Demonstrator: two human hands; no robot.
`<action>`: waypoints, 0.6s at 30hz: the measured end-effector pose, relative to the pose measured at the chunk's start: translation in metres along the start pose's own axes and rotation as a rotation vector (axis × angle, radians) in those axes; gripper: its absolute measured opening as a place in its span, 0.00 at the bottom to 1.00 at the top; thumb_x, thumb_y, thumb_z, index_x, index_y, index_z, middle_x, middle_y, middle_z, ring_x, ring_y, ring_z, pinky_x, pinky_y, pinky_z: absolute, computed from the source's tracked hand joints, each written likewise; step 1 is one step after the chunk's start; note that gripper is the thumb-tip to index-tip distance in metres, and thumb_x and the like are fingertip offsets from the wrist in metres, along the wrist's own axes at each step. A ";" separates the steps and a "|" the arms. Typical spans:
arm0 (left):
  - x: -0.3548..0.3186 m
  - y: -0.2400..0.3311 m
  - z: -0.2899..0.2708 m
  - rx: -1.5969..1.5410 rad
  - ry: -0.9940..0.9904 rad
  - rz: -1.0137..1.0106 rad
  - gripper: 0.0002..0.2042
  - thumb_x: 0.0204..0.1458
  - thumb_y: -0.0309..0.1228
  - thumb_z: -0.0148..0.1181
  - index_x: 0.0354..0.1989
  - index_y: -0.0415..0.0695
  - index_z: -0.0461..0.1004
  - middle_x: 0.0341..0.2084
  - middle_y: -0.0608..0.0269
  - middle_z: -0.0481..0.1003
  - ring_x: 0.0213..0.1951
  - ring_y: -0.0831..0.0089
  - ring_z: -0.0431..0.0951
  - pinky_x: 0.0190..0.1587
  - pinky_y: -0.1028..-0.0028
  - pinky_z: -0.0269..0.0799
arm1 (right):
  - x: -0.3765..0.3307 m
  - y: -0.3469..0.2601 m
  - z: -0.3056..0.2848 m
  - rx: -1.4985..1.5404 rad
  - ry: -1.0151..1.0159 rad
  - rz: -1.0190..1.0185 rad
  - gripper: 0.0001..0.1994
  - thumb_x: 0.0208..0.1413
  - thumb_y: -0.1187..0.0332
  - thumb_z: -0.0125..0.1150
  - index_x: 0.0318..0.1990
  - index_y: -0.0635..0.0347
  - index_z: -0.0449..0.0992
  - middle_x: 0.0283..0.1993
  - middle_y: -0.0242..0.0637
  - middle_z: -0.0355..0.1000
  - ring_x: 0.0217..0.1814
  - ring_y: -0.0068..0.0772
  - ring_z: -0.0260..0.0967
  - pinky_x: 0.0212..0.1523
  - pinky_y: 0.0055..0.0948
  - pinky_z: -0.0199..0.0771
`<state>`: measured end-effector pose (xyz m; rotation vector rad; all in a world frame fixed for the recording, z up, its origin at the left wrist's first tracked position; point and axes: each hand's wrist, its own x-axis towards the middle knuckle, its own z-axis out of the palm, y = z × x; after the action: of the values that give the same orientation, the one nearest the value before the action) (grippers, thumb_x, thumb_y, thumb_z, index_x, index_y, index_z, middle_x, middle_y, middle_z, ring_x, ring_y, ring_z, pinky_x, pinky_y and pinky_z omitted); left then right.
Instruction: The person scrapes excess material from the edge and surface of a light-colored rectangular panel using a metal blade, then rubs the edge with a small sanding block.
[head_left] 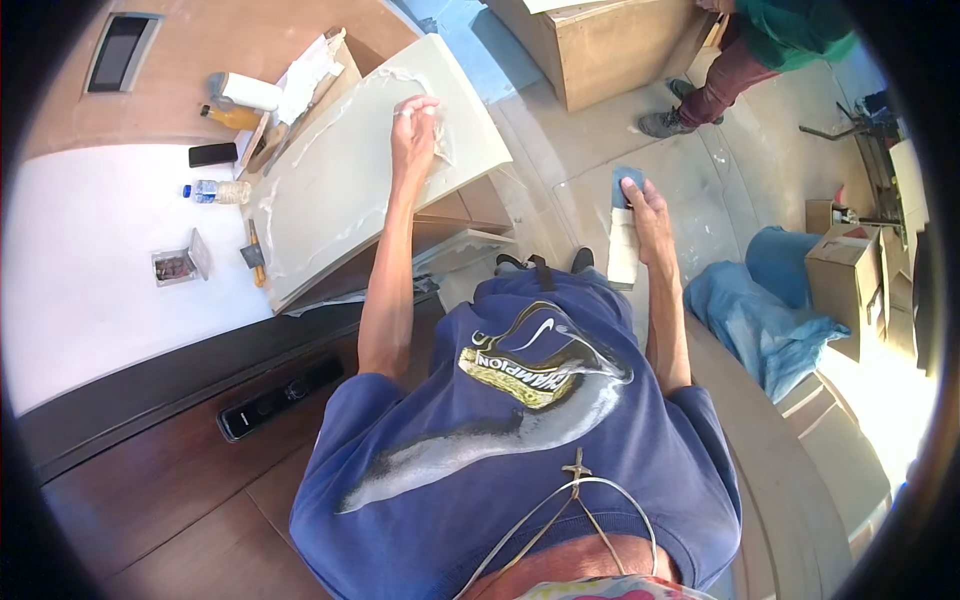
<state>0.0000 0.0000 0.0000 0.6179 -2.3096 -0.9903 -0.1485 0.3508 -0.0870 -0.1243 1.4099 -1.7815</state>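
Left hand (414,128) rests on the pale green panel (350,170), fingers curled near its far edge; whether it grips anything cannot be told. The panel lies tilted at the bench's (90,270) right edge. Right hand (645,210) holds a sanding block (625,235), clear of the bench.

A white counter (90,270) lies at nine o'clock, dark wood flooring (170,500) at seven, a wooden crate (610,50) at twelve, cardboard boxes (850,270) in sunlight at three.
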 end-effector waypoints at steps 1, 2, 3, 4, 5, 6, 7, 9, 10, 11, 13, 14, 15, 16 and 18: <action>-0.017 0.018 0.000 -0.117 0.023 -0.095 0.11 0.68 0.33 0.53 0.53 0.43 0.74 0.48 0.59 0.75 0.51 0.71 0.74 0.56 0.69 0.70 | 0.005 -0.001 0.007 0.011 0.022 -0.024 0.15 0.69 0.57 0.60 0.52 0.59 0.75 0.33 0.28 0.74 0.30 0.19 0.70 0.29 0.23 0.74; -0.034 0.033 0.003 -0.232 0.055 -0.181 0.11 0.68 0.34 0.54 0.52 0.43 0.74 0.42 0.63 0.78 0.45 0.73 0.77 0.52 0.71 0.72 | 0.011 -0.006 0.015 0.023 0.034 -0.054 0.15 0.69 0.57 0.59 0.51 0.59 0.75 0.32 0.26 0.72 0.29 0.18 0.69 0.28 0.23 0.74; -0.016 0.052 -0.013 -0.225 0.005 -0.105 0.12 0.69 0.35 0.53 0.53 0.40 0.73 0.44 0.61 0.77 0.47 0.73 0.78 0.53 0.71 0.72 | 0.042 -0.036 0.053 0.022 -0.049 -0.146 0.15 0.69 0.57 0.59 0.51 0.59 0.75 0.32 0.26 0.72 0.29 0.18 0.69 0.28 0.23 0.74; -0.047 0.064 0.011 -0.270 -0.063 -0.153 0.14 0.70 0.35 0.53 0.53 0.37 0.72 0.46 0.59 0.77 0.48 0.72 0.78 0.55 0.72 0.72 | 0.031 -0.048 0.056 0.054 0.007 -0.191 0.14 0.70 0.57 0.58 0.50 0.58 0.75 0.32 0.26 0.72 0.28 0.18 0.68 0.28 0.24 0.73; -0.070 0.079 0.023 -0.345 -0.159 -0.170 0.14 0.70 0.35 0.53 0.55 0.37 0.72 0.46 0.59 0.77 0.48 0.73 0.78 0.54 0.71 0.73 | 0.023 -0.059 0.070 0.107 0.062 -0.253 0.13 0.71 0.58 0.57 0.50 0.58 0.75 0.32 0.26 0.72 0.28 0.18 0.68 0.27 0.24 0.73; -0.040 0.077 -0.024 -0.277 -0.283 -0.066 0.15 0.70 0.35 0.53 0.56 0.37 0.71 0.46 0.58 0.77 0.48 0.73 0.78 0.53 0.70 0.74 | 0.053 -0.064 0.143 0.261 -0.007 -0.352 0.13 0.72 0.59 0.56 0.51 0.57 0.76 0.36 0.24 0.72 0.32 0.16 0.66 0.32 0.22 0.69; -0.051 0.067 -0.022 -0.307 -0.302 -0.067 0.15 0.70 0.34 0.53 0.58 0.36 0.69 0.46 0.58 0.77 0.47 0.74 0.79 0.52 0.70 0.74 | 0.070 -0.057 0.174 0.251 -0.061 -0.373 0.13 0.72 0.59 0.56 0.51 0.57 0.76 0.36 0.24 0.72 0.32 0.16 0.66 0.32 0.22 0.69; -0.095 0.092 0.005 -0.448 -0.251 -0.172 0.16 0.70 0.34 0.53 0.60 0.36 0.68 0.46 0.57 0.77 0.46 0.74 0.79 0.51 0.70 0.75 | 0.047 -0.076 0.192 0.130 -0.094 -0.503 0.13 0.73 0.59 0.54 0.51 0.57 0.76 0.39 0.24 0.72 0.38 0.15 0.65 0.39 0.21 0.69; -0.105 0.073 0.005 -0.440 -0.162 -0.184 0.17 0.70 0.34 0.53 0.61 0.36 0.67 0.46 0.57 0.77 0.45 0.74 0.79 0.50 0.70 0.76 | 0.042 -0.084 0.228 0.049 -0.145 -0.570 0.14 0.74 0.59 0.52 0.49 0.61 0.74 0.39 0.25 0.72 0.41 0.18 0.64 0.43 0.24 0.68; -0.103 0.065 0.000 -0.522 -0.092 -0.199 0.18 0.69 0.33 0.53 0.62 0.35 0.66 0.46 0.58 0.77 0.43 0.75 0.79 0.48 0.71 0.76 | 0.062 -0.071 0.242 -0.171 -0.188 -0.594 0.16 0.74 0.57 0.50 0.49 0.62 0.73 0.40 0.28 0.72 0.41 0.21 0.64 0.43 0.25 0.68; -0.104 0.050 -0.030 -0.619 0.020 -0.218 0.19 0.69 0.33 0.53 0.63 0.35 0.65 0.45 0.58 0.77 0.42 0.76 0.79 0.46 0.72 0.77 | 0.064 -0.073 0.297 -0.297 -0.387 -0.551 0.18 0.75 0.54 0.47 0.48 0.62 0.73 0.40 0.31 0.73 0.39 0.22 0.64 0.42 0.27 0.69; -0.102 0.043 -0.057 -0.598 0.108 -0.273 0.21 0.67 0.33 0.55 0.63 0.34 0.66 0.47 0.52 0.78 0.46 0.68 0.80 0.50 0.67 0.75 | 0.079 -0.069 0.319 -0.321 -0.460 -0.496 0.20 0.75 0.53 0.47 0.49 0.64 0.73 0.40 0.33 0.73 0.38 0.23 0.66 0.42 0.28 0.70; -0.105 0.031 -0.082 -0.580 0.197 -0.330 0.22 0.66 0.34 0.56 0.63 0.33 0.67 0.49 0.45 0.79 0.50 0.60 0.80 0.55 0.62 0.74 | 0.093 -0.064 0.341 -0.347 -0.532 -0.440 0.21 0.75 0.52 0.46 0.50 0.65 0.73 0.40 0.34 0.73 0.38 0.24 0.67 0.42 0.28 0.72; -0.110 0.010 -0.106 -0.425 0.285 -0.348 0.22 0.65 0.35 0.56 0.62 0.33 0.68 0.49 0.43 0.79 0.50 0.57 0.81 0.54 0.62 0.74 | 0.098 -0.064 0.369 -0.311 -0.583 -0.412 0.22 0.74 0.52 0.48 0.51 0.66 0.74 0.41 0.39 0.75 0.39 0.29 0.73 0.44 0.31 0.75; -0.111 -0.034 -0.160 -0.167 0.382 -0.372 0.21 0.65 0.36 0.55 0.61 0.34 0.69 0.48 0.40 0.79 0.50 0.51 0.81 0.54 0.60 0.75 | 0.137 -0.051 0.416 -0.532 -0.623 -0.505 0.20 0.73 0.55 0.49 0.52 0.65 0.75 0.44 0.42 0.76 0.42 0.34 0.75 0.46 0.35 0.76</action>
<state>0.1915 -0.0362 0.0340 1.0883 -1.7943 -1.1039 -0.0377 -0.0531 0.0517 -1.2946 1.4020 -1.4807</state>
